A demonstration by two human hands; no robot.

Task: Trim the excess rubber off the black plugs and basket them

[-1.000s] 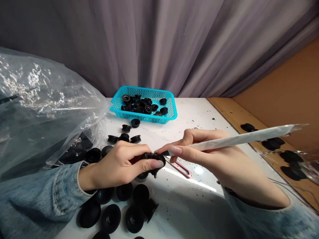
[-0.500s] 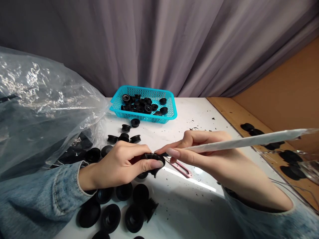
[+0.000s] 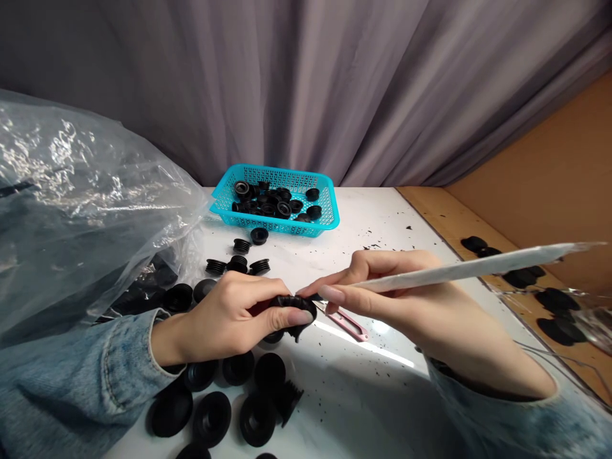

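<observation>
My left hand (image 3: 248,312) is closed on a black ribbed rubber plug (image 3: 299,328), thumb on the near side; its far part is hidden by the fingers. A slim pen-like tool (image 3: 430,275) with a white-wrapped handle lies in the pinch of my right hand (image 3: 368,284). Its dark front end meets the plug's right edge, and the tip is too covered to make out. Below that meeting point, a pink-handled thread snip (image 3: 351,326) rests on the white table. Several more black plugs (image 3: 211,419) lie loose under and in front of my left hand.
A turquoise mesh basket (image 3: 329,220) with several black plugs stands at the back. A clear plastic bag (image 3: 95,191) bulges on the left. Black scraps dot the white tabletop (image 3: 377,395). More black pieces (image 3: 557,299) lie on the wooden strip at right, near a grey curtain.
The rear end of the white-handled tool has tilted slightly upward, and my right wrist has shifted a little. My left hand and the plug stay almost in place.
</observation>
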